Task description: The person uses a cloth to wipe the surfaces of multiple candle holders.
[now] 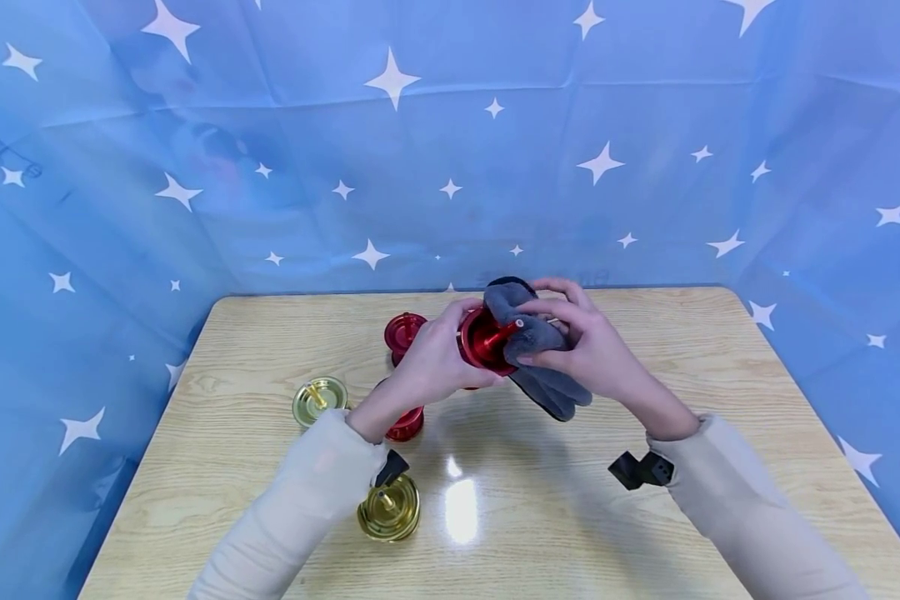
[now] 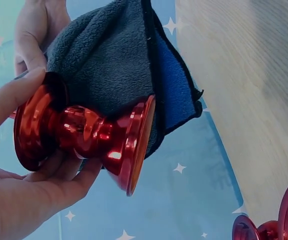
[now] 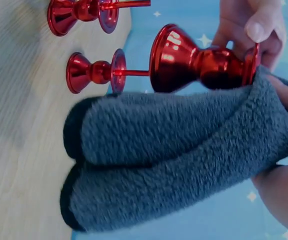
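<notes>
In the head view my left hand [image 1: 437,357] holds a shiny red metal candle holder [image 1: 474,340] tilted above the table, its dish and central tube facing up toward the camera. The left wrist view shows its narrow waist and flared base [image 2: 134,145], with thumb and fingers around the dish end. My right hand [image 1: 591,346] pinches a grey plush cloth [image 1: 543,367] against the dish, beside the tube. The cloth hangs down in folds, dark-edged, and a blue side [image 2: 176,82] shows in the left wrist view.
Two more red candle holders [image 1: 404,332] stand left of the hands, one partly hidden by my left forearm. A pale gold one [image 1: 330,392] stands farther left, and a darker gold one [image 1: 393,521] nearer the front. A starry blue curtain [image 1: 450,150] hangs behind the wooden table [image 1: 217,467].
</notes>
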The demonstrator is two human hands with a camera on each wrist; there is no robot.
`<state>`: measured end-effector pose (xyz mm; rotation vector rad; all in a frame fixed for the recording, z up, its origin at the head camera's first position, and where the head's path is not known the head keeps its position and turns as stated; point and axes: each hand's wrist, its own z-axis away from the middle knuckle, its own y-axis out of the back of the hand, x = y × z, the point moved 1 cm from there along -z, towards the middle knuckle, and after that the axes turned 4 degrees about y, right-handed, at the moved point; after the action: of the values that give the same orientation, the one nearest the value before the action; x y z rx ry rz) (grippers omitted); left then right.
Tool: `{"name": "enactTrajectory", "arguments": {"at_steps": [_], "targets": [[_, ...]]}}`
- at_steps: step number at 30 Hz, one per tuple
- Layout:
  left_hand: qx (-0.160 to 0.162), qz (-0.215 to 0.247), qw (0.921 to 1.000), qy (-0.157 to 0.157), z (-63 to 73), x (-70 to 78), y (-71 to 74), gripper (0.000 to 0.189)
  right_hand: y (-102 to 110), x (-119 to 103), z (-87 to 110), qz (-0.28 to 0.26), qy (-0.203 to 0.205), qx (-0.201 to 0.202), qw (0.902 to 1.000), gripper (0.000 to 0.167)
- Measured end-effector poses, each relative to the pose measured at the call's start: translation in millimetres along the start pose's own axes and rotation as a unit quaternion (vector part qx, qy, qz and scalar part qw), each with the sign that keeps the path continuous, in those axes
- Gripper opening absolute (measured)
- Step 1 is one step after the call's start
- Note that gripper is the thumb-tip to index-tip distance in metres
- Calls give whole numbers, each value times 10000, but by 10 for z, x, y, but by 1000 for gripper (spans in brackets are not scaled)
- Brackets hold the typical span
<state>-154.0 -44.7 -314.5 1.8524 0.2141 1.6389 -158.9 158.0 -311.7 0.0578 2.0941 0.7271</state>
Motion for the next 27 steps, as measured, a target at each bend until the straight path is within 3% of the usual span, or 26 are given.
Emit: {"name": "enactTrajectory", "arguments": {"at_steps": [11, 16, 22, 27], "targets": [[-127, -62, 9999, -24, 15, -10, -65, 83, -26, 77, 16, 258, -501, -336, 9978, 47], [-239, -71, 9997, -1, 23, -1, -67, 83, -73, 120, 14, 219, -477, -362, 9980, 45], [-374, -109, 9989, 244, 41, -10, -70, 84, -130, 171, 32, 169, -356, -525, 9978, 38], [-435, -105, 9988, 197, 41, -12, -73, 82, -135, 171, 33, 36, -366, -651, 9972, 34]]}}
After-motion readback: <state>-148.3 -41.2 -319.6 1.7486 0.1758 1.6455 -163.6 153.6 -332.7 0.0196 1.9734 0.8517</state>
